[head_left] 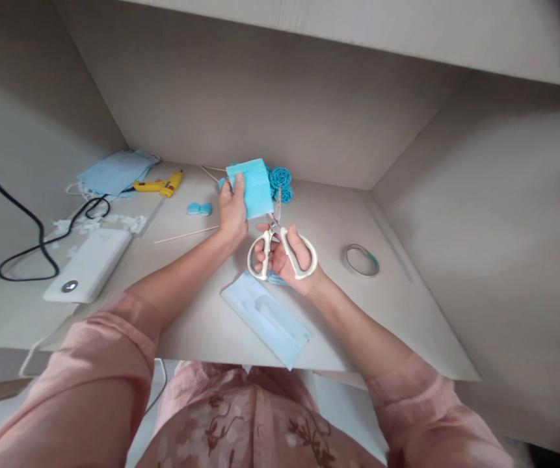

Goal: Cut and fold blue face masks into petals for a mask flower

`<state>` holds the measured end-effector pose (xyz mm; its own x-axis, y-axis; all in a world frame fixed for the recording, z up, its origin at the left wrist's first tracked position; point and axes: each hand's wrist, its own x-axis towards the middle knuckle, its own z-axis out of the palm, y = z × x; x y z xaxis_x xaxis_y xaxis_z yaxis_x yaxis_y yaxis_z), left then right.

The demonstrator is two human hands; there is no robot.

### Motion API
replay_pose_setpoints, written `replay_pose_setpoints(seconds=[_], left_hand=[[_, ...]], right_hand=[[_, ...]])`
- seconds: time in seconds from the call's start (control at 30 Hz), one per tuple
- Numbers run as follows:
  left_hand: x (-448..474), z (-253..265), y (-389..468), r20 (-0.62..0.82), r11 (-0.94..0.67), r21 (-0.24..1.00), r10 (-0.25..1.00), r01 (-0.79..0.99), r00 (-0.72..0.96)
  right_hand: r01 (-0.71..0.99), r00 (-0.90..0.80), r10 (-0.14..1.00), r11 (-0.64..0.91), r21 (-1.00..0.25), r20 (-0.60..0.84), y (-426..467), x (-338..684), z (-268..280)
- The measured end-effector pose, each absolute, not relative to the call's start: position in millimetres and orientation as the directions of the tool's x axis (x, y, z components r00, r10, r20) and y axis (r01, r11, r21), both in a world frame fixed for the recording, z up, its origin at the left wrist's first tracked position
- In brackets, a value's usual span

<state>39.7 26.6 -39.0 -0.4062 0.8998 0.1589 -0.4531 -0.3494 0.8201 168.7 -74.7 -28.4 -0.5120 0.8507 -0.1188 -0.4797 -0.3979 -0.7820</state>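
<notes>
My left hand (233, 209) pinches a folded piece of bright blue mask fabric (255, 187), thumb on its near face. In my right hand (287, 260) are white-handled scissors (274, 227), with fingers through both loops. Their blades are spread apart by the lower right corner of the fabric; I cannot tell whether they touch it. Behind the fabric sit blue rolled flowers (280, 179), partly hidden. Below my hands a pale blue mask piece (270, 318) lies flat near the table's front edge. A small blue bow-shaped piece (199, 208) lies left of my left hand.
At the left are a stack of blue masks (116, 170), a yellow glue gun (160, 185), white scraps (131, 223), a white power bank (89, 263) and a black cable (40, 237). A thin stick (185, 235) lies left; a tape roll (360, 260) lies right. Panels enclose the table.
</notes>
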Motion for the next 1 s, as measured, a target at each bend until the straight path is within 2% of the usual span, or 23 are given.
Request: replay_pose_setpoints(seconds=[0.47, 0.67, 1.0], left_hand=[[44.0, -38.6, 20.0, 0.115, -0.307, 0.814, 0.918, -0.493, -0.380], [42.8, -41.6, 22.9, 0.104, -0.301, 0.809, 0.919, -0.504, -0.381], [42.2, -45.4, 25.6, 0.110, -0.313, 0.814, 0.910, -0.489, -0.400]], right_hand=[[-0.527, -0.479, 0.871, -0.389, -0.755, -0.114, -73.8, 170.2, -28.8], [-0.527, -0.477, 0.878, -0.325, -0.786, -0.043, -76.9, 168.9, -29.9], [-0.555, -0.412, 0.906, -0.333, -0.763, -0.096, -82.9, 164.9, -25.5]])
